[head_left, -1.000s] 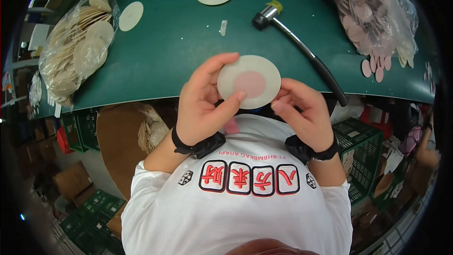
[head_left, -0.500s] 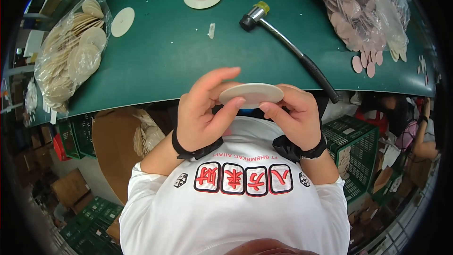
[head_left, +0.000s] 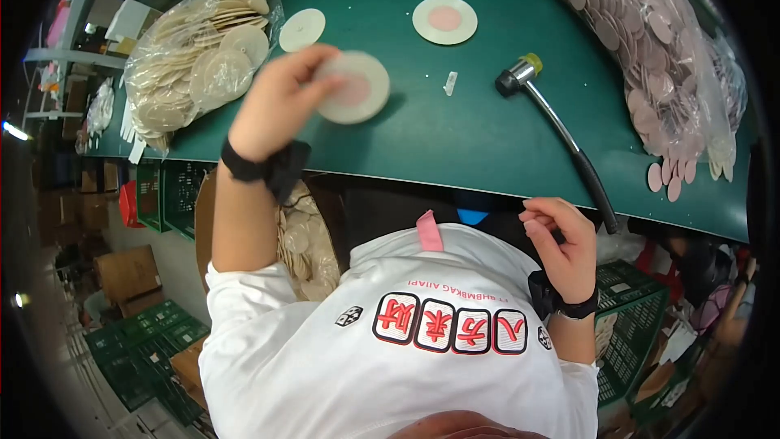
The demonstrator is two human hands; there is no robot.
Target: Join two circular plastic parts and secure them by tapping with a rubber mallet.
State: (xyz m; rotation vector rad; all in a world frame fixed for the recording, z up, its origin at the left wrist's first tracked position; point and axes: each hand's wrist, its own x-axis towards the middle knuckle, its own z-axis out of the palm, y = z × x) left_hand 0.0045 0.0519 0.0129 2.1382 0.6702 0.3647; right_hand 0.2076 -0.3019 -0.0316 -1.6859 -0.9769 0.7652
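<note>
Now the left hand (head_left: 280,106) alone grips the cream disc with the pink centre (head_left: 353,86), carried out over the green tabletop (head_left: 455,138) — a second ago both hands held it close to the chest — so the piece looks finished and on its way to being set down. The right hand (head_left: 561,248) has let go and hangs loosely curled, holding nothing, by the shirt. Just left of the holding hand lies a clear bag of cream discs (head_left: 191,53); far to its right, a clear bag of pinkish discs (head_left: 650,41).

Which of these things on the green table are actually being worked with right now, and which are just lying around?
In use:
- cream disc with pink centre, held above the table by the left hand

Lying about:
- plain cream disc
- second pink-centred disc
- mallet
- bag of cream discs
- bag of pink discs
- right hand, idle near the shirt, fingers curled
</note>
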